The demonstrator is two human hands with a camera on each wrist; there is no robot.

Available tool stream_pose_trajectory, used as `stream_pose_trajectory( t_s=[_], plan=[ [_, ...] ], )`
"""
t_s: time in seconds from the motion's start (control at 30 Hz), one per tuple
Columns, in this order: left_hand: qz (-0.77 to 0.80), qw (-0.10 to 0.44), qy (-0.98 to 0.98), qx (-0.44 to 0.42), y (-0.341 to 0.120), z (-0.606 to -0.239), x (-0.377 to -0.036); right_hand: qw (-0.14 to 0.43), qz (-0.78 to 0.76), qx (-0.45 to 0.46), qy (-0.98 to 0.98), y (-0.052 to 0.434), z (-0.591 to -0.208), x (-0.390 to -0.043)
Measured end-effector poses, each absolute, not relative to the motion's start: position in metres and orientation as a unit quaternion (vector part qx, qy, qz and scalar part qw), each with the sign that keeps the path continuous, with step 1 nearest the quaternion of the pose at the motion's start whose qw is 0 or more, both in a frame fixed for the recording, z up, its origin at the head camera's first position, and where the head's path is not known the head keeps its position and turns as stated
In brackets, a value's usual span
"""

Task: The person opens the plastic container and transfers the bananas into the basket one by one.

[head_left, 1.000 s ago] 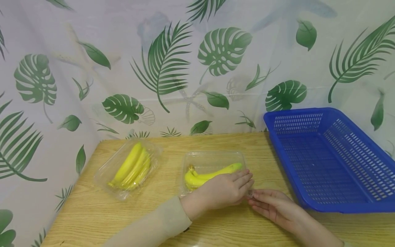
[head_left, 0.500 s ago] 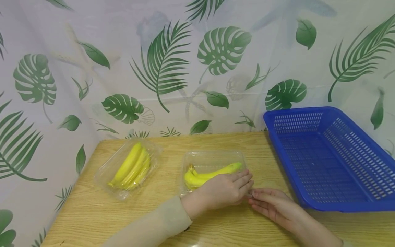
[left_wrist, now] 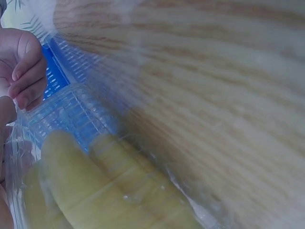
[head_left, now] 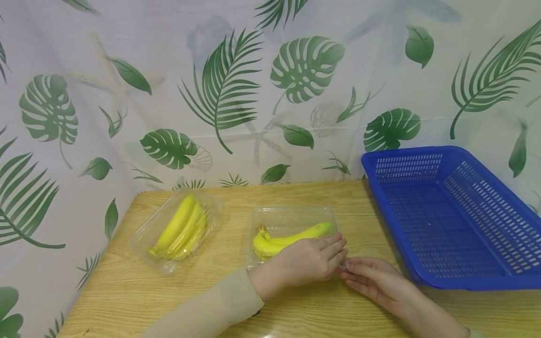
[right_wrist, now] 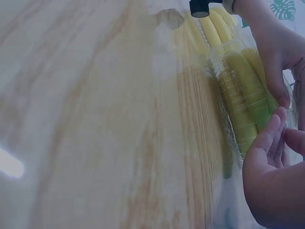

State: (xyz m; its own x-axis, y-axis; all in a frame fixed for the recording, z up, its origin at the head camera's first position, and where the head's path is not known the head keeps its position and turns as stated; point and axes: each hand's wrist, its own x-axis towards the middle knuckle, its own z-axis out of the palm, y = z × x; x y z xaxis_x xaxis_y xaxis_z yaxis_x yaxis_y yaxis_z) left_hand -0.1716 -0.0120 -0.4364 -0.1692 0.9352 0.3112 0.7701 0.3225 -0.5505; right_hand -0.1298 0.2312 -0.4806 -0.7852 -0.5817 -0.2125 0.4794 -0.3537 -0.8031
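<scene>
Bananas [head_left: 310, 231] lie inside a clear plastic container [head_left: 291, 211] near the middle of the table. My left hand [head_left: 306, 259] rests across its near right part, fingers stretched out and close together, hiding part of the fruit. At the container's near right corner, my right hand [head_left: 378, 283] pinches the clear plastic edge between thumb and fingers. The left wrist view shows banana tips [left_wrist: 66, 162] under the ribbed plastic, with the right hand [left_wrist: 24, 67] at the corner. In the right wrist view the left thumb [right_wrist: 279, 86] comes down close to the right fingertips.
A second clear container [head_left: 141, 238] with bananas [head_left: 179, 225] sits at the left of the wooden table [head_left: 203, 291]. The blue perforated basket [head_left: 448, 225] stands at the right, near my right hand. A leaf-patterned sheet [head_left: 165, 89] hangs behind the table.
</scene>
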Motion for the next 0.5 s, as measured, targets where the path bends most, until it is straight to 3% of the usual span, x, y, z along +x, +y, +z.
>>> stream_pose_trajectory(
  t_s=[0.5],
  plan=[
    [0.12, 0.312, -0.753, -0.566, -0.0123, -0.4336, -0.1705, 0.317, -0.82, -0.056, 0.472, 0.2303, -0.4815, -0.1299]
  ],
)
